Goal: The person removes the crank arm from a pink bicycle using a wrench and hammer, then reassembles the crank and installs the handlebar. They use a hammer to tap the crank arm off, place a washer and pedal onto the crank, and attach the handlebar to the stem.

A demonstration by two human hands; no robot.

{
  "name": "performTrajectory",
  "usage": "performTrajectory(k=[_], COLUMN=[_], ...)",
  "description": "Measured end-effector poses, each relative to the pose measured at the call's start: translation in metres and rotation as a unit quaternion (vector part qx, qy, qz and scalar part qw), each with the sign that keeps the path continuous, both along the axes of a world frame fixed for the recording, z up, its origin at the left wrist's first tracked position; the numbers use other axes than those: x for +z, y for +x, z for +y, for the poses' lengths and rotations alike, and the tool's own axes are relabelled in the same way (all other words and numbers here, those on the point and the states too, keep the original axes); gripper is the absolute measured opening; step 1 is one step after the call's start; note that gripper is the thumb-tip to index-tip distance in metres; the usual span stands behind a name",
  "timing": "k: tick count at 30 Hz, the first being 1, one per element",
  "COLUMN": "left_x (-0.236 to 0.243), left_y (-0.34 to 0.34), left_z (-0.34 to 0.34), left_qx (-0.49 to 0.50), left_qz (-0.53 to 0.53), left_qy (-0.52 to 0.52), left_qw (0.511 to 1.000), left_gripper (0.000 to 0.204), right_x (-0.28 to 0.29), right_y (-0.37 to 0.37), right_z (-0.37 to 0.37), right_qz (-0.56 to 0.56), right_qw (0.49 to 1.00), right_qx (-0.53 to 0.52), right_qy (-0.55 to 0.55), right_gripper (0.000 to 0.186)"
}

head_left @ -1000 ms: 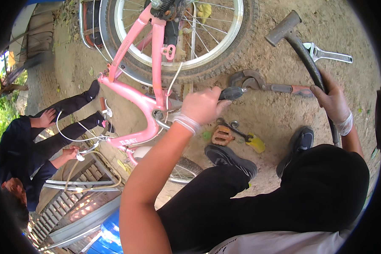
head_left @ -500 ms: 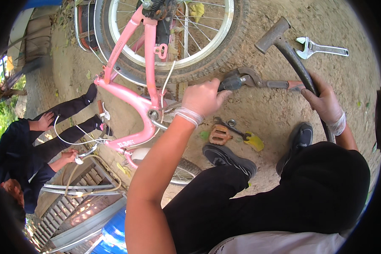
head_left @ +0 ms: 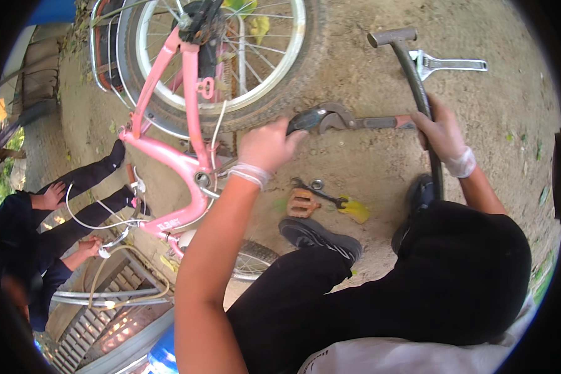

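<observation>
I squat beside a pink bicycle [head_left: 187,165] on dirt ground. My left hand [head_left: 267,146] is closed on the jaw end of a long pipe wrench [head_left: 349,120], right by the rear tyre [head_left: 293,87]. My right hand [head_left: 444,136], in a thin glove, grips the red handle end of the same wrench. There it lies over a black pump tube [head_left: 417,84] with a T-handle. My knees and black trousers fill the lower right.
An adjustable spanner [head_left: 450,63] lies at the top right. An orange pedal [head_left: 302,203], a small spanner [head_left: 315,187] and a yellow-handled tool [head_left: 353,209] lie by my shoe [head_left: 321,235]. Another person [head_left: 37,249] in dark clothes crouches at the left by a metal grate [head_left: 100,324].
Both hands have stayed on the pipe wrench. The wrench, pump and spanner have slid to the left and slightly upward in the picture as my head shifted.
</observation>
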State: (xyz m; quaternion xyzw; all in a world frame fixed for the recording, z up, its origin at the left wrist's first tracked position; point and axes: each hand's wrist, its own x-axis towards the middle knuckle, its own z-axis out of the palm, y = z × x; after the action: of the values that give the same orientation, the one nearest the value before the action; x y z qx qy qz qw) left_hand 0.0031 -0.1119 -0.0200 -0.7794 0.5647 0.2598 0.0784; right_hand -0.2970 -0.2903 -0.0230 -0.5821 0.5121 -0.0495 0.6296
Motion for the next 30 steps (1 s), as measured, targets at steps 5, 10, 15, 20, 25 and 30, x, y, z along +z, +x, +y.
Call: performTrajectory(k=[5, 10, 15, 20, 25, 30], left_x=[0.002, 0.006, 0.007, 0.005, 0.005, 0.003], left_y=[0.001, 0.001, 0.003, 0.004, 0.002, 0.003], left_z=[-0.004, -0.003, -0.003, -0.005, -0.003, -0.002], left_qx=[0.005, 0.004, -0.002, 0.015, 0.010, 0.009], left_qz=[-0.009, -0.007, 0.005, 0.027, 0.023, 0.018], left_qy=[-0.010, -0.020, -0.022, -0.020, -0.043, -0.051], left_qw=[1.000, 1.000, 1.000, 0.999, 0.999, 0.999], left_gripper=[0.051, 0.050, 0.050, 0.049, 0.049, 0.050], right_x=[-0.001, 0.040, 0.087, 0.055, 0.005, -0.006], right_y=[0.006, 0.004, -0.022, 0.016, 0.039, 0.027], right_z=[0.017, 0.010, -0.037, 0.016, 0.119, 0.134], right_qz=[0.058, 0.099, 0.134, -0.011, -0.005, -0.083], right_qw=[0.989, 0.970, 0.983, 0.993, 0.984, 0.978], right_qx=[0.131, 0.223, 0.125, -0.109, -0.148, -0.172], right_qy=[0.036, -0.011, -0.006, 0.044, 0.098, 0.087], right_gripper=[0.043, 0.041, 0.029, 0.039, 0.060, 0.062])
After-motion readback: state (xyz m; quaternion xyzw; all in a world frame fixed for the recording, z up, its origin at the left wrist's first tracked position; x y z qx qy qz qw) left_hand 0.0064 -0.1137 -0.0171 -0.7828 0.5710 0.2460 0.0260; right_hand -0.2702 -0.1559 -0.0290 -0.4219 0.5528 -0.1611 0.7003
